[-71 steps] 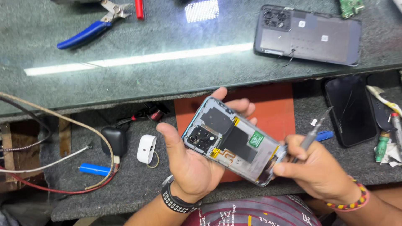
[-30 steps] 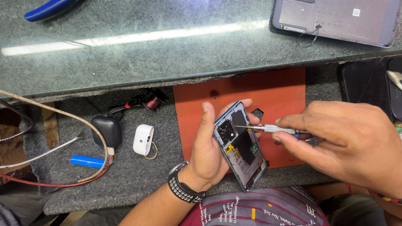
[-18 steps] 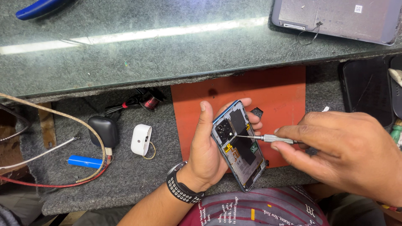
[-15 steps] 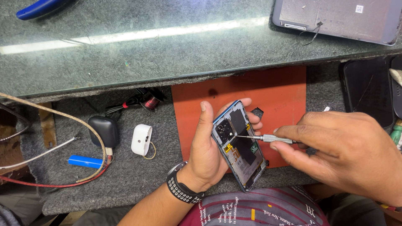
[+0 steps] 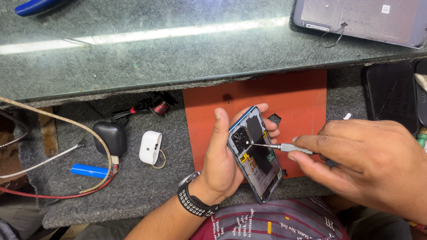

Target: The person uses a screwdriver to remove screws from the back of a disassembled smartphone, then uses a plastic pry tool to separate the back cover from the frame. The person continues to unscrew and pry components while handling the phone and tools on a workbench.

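Observation:
My left hand grips an opened phone, its back cover off and its dark inner boards, yellow tabs and green sticker exposed. The phone is tilted, camera end up, above the front of an orange mat. My right hand pinches a small metal screwdriver and holds it almost level. The tip touches the phone's upper part beside the camera module. A black watch sits on my left wrist.
A grey phone back cover lies on the stone shelf. On the grey carpeted bench lie a black charger, a white earbud case, a blue cylinder, wires and a dark phone. Blue plier handles lie top left.
Earlier the phone lay flat in my left palm with my right hand at its lower edge. Since then I turned it upright and brought the screwdriver tip to its camera end.

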